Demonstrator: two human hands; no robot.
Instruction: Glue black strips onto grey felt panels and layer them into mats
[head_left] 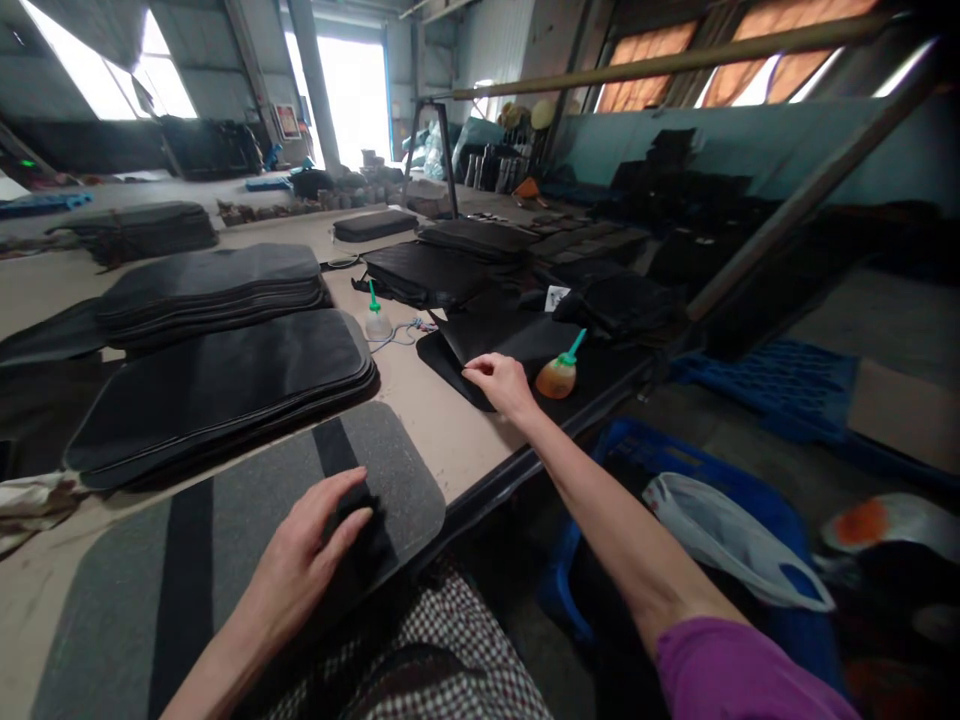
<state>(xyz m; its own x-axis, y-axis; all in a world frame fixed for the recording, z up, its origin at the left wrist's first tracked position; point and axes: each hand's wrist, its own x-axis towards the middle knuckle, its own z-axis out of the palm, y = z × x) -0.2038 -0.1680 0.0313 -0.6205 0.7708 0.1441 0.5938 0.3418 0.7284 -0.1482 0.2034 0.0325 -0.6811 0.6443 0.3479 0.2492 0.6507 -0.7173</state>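
In front of me lies a grey panel (262,500) with rounded corners and two black strips across it. My left hand (315,545) rests over the strip nearer its right end, thumb apart from the fingers. Farther off, my right hand (501,383) pinches the edge of a thin black sheet (517,340), which is lifted at that corner above other dark pieces. Just right of that hand stands a squeeze bottle (556,375) with amber liquid and a green nozzle. A second, paler bottle (378,322) with a green nozzle stands farther left.
Stacks of black panels (225,375) cover the table's left side, with more dark pieces (427,270) at the back. Below the table's right edge are a blue crate (622,440) holding a white plastic bag (727,530) and a blue pallet (780,385). A slanting metal pole (810,200) rises at right.
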